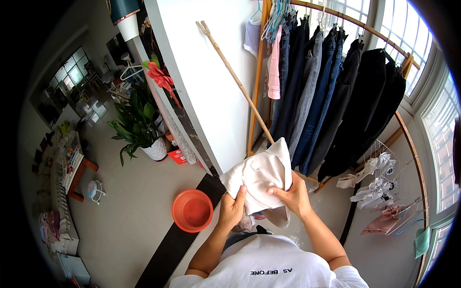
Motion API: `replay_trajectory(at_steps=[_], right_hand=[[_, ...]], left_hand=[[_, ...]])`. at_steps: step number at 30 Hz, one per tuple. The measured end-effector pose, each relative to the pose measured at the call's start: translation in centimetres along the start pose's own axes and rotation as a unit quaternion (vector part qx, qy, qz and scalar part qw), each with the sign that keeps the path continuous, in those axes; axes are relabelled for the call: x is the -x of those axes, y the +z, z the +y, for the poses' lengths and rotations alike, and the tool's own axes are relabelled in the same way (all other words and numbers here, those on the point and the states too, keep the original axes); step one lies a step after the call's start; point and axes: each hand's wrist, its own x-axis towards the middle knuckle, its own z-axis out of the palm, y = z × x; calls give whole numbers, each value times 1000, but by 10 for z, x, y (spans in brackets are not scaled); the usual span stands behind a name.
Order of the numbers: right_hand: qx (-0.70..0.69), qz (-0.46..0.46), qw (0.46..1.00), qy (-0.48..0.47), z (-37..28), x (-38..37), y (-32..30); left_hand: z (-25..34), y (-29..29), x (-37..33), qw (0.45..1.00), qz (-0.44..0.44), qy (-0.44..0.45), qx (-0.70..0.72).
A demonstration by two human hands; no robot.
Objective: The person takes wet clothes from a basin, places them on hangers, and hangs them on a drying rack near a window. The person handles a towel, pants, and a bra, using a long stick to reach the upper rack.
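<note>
Between my two hands a white cloth [261, 175], soft and partly folded, is held up in front of my chest. I cannot tell whether it is a garment. My left hand [233, 206] grips its lower left edge, thumb on top and fingers behind. On the lower right edge, my right hand [292, 194] pinches it the same way, the thumb pointing inward. One corner of the cloth sticks up at the upper right, and a loose flap hangs below near my right wrist. The fingers under the cloth are hidden.
Ahead to the right, a wooden rack [355, 21] holds dark trousers [331, 96] on hangers. A forked wooden pole [235, 77] leans against the white wall. An orange basin [192, 210] stands on the floor at left. Small laundry hangs from a wire hanger [386, 168] at right; a potted plant [139, 117] stands farther left.
</note>
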Motion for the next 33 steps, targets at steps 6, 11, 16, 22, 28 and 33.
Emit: replay_trajectory(at_steps=[6,11,16,22,28,33], right_hand=[[71,21,997,25,1,6,7],[134,56,989,-18,-7,8,5],[67,32,997,21,-5,9,8],[16,-27,999,-24,2,15,4],[166,82,983,2,11,15,-1],[139,29,989,-30,-4,17,-4]], left_hand=[[6,-4,5,999,-13,-41,-20],[1,-17,9,970,-90,-219,63],[3,1,6,965,-57,-165,196],[-5,7,5,953,-45,-202,222],[-5,5,15,961,-3,-220,165],[-9,-12,10,941,-36,-117,316]])
